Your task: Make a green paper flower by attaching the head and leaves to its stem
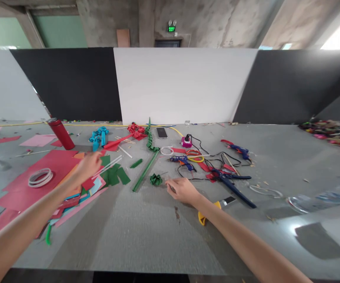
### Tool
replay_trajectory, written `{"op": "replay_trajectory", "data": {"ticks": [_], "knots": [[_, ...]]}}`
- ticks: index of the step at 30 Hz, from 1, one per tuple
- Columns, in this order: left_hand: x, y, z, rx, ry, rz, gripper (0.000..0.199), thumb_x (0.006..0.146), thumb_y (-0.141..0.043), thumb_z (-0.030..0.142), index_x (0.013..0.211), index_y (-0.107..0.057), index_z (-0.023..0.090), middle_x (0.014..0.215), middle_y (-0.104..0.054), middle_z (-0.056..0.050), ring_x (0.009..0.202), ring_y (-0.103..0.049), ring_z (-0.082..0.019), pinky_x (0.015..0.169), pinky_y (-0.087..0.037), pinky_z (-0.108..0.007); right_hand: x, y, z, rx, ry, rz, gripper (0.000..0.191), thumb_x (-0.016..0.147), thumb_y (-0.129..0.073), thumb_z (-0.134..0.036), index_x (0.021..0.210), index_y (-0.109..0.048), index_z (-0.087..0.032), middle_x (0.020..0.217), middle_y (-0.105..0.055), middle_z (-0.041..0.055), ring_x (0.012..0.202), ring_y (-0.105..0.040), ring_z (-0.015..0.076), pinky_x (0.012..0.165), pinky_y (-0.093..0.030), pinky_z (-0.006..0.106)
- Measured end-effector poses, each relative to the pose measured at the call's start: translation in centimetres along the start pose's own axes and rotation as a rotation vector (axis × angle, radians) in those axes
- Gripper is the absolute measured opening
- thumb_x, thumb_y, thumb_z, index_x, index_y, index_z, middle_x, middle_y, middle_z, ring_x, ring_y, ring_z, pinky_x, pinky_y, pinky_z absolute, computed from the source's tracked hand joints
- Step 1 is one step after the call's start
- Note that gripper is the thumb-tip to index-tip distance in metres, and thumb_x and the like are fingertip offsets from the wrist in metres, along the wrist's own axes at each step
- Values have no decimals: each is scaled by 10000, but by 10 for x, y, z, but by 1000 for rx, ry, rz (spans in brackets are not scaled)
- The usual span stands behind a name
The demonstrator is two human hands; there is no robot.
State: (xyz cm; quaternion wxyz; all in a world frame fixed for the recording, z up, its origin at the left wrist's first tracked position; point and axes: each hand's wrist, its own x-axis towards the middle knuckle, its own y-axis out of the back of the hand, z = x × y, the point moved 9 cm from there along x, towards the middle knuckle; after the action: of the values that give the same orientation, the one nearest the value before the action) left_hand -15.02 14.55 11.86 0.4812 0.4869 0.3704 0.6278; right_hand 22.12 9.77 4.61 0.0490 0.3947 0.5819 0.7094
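Note:
Above the coloured paper pile, my left hand (90, 165) hovers with its fingers drawn together; what they hold, if anything, I cannot make out. Green paper pieces (114, 175) and white sticks (111, 164) lie just right of it. My right hand (184, 190) is low over the grey table, fingers curled in; their contents are hidden. Immediately left of that hand sits a small green curled-paper bow (156, 179). A green paper tube (145, 171) slants beside the bow, with a twisted green paper strip (150, 137) at its far end.
Right of centre are glue guns (181, 160) with black cables, dark-blue pliers (231, 184) and a yellow-handled cutter (214, 209). Red paper sheets (19, 173), a tape roll (40, 177) and a red bottle (61, 134) are at left. A phone (161, 133) lies farther back, before white and black partitions.

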Motion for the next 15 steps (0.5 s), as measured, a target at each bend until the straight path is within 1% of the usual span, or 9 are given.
{"op": "replay_trajectory", "data": {"ticks": [3, 4, 6, 7, 8, 11, 13, 15], "knots": [[-23, -53, 94, 48, -228, -150, 328, 945, -428, 233, 1231, -569, 155, 1016, -714, -132, 910, -691, -247, 800, -493, -314, 1, 0, 2, -7, -18, -17, 191, 916, -472, -179, 899, -662, -169, 633, -660, 24, 560, -586, 139, 586, -342, 242], [-33, -69, 120, 54, -283, -183, 341, 959, -430, 267, 1261, -546, 159, 1009, -708, -143, 913, -696, -261, 795, -501, -329, 1, 0, 3, -7, -27, -27, 190, 915, -472, -179, 900, -661, -171, 635, -660, 25, 563, -587, 141, 585, -339, 241], [-50, -96, 158, 57, -340, -243, 388, 966, -447, 331, 1308, -501, 156, 1054, -678, -176, 925, -699, -290, 779, -520, -361, 1, -2, 5, -1, -46, -45, 187, 915, -475, -182, 907, -662, -177, 642, -663, 25, 571, -591, 141, 584, -335, 238], [-56, -105, 172, 55, -355, -257, 408, 964, -456, 341, 1323, -480, 150, 1088, -657, -192, 948, -695, -304, 780, -525, -376, 0, -3, 6, 1, -55, -50, 188, 916, -477, -186, 912, -664, -180, 646, -666, 25, 576, -594, 141, 585, -335, 235], [-60, -112, 182, 56, -364, -276, 408, 959, -462, 314, 1329, -467, 144, 1107, -642, -202, 969, -692, -312, 789, -527, -385, 0, -3, 7, 3, -62, -54, 189, 917, -478, -190, 916, -667, -183, 650, -670, 25, 582, -598, 140, 585, -335, 232], [-71, -125, 200, 68, -358, -323, 406, 940, -430, 192, 1342, -436, 134, 1049, -663, -205, 941, -705, -317, 768, -532, -396, 0, -4, 9, 4, -91, -74, 195, 926, -477, -198, 953, -669, -186, 680, -689, 32, 606, -620, 143, 591, -351, 226], [-81, -128, 207, 54, -359, -360, 393, 925, -436, 181, 1313, -447, 119, 932, -695, -196, 879, -719, -323, 719, -532, -389, 2, -3, 9, 12, -121, -104, 214, 948, -481, -248, 1069, -646, -183, 738, -710, 44, 650, -645, 160, 613, -381, 231], [-94, -128, 215, 20, -364, -372, 331, 934, -421, 200, 1248, -489, 120, 850, -705, -191, 820, -727, -328, 668, -523, -380, 4, -1, 8, 32, -152, -136, 329, 964, -503, -351, 1231, -567, -170, 849, -728, 72, 748, -675, 197, 668, -428, 253]]}}
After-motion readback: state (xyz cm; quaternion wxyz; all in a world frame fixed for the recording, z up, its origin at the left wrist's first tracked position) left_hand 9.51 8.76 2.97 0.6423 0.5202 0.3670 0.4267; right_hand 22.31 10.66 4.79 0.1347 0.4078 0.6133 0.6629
